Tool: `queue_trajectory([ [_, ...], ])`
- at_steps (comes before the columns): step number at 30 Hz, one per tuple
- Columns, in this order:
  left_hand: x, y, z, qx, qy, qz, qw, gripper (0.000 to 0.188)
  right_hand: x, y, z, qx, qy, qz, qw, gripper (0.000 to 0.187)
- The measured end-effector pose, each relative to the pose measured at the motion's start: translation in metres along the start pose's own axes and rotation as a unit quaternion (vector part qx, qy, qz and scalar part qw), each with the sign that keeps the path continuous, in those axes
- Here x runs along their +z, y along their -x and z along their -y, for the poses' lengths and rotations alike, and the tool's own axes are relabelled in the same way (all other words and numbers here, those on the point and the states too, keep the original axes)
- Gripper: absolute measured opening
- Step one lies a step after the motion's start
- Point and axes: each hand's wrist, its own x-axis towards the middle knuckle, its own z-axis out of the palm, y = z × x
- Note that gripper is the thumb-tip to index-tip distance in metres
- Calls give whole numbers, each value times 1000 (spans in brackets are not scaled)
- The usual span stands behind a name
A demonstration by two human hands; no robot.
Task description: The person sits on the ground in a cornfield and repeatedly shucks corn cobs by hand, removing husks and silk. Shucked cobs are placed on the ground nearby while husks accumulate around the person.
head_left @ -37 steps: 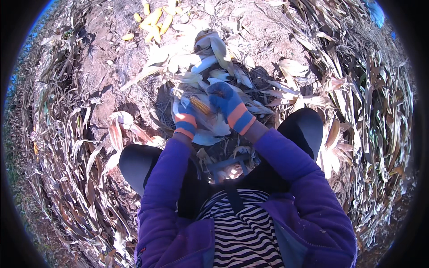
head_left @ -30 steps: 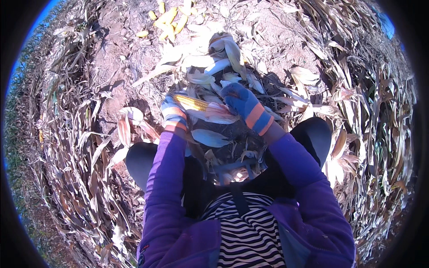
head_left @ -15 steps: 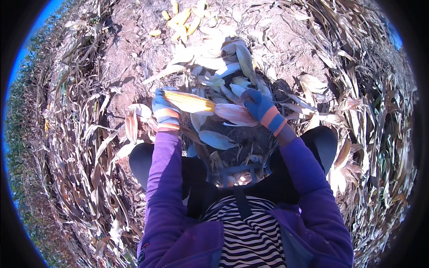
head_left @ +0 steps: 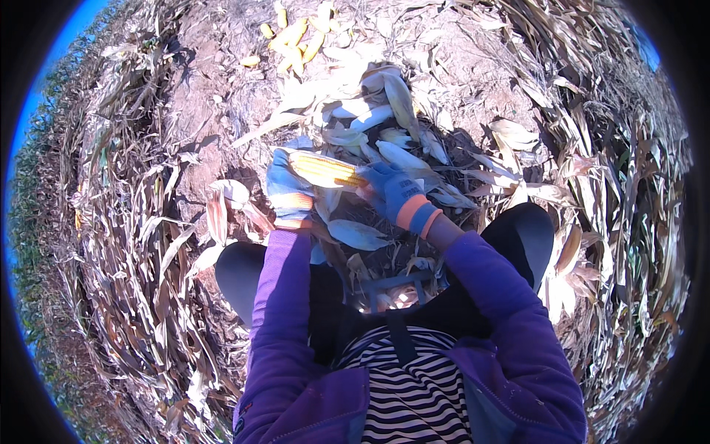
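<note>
Corn ear [head_left: 324,170], yellow with rows of kernels exposed, lying crosswise between two gloved hands, in front of the body and above scattered husks. Left hand [head_left: 288,189], gloved in blue and orange: fingers curled closed around the left end of the corn ear. Right hand [head_left: 390,191], similarly gloved: fingers partly bent at the right end of the corn ear, back of the hand uppermost; firmness of grip impossible to make out. Just below the corn ear, nearer the body: pale husk leaf [head_left: 356,234]. Beyond the hands: heap of husks [head_left: 403,103] on brown soil [head_left: 214,96]. Farther off, toward upper left: cluster of yellow ears [head_left: 292,37], several touching, one slightly apart. Along both sides: dry stalks and leaves [head_left: 126,244], densely strewn. Nearest the viewer: purple sleeves [head_left: 279,296], dark-clad knees [head_left: 240,277] spread apart, striped shirt [head_left: 407,385].
</note>
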Motion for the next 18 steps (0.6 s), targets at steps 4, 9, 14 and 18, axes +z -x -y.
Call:
queue_trajectory([
  [4,14,15,-29,30,-127,26,991,20,5,2,2,17,49,-2,999,31],
  [9,22,19,-34,7,-115,30,993,23,0,1,5,49,34,7,998,34],
  [14,25,26,-48,-53,35,71,995,25,-2,1,9,58,46,18,997,41],
  [18,39,30,-40,-47,199,104,973,24,12,9,-6,97,0,25,995,46],
])
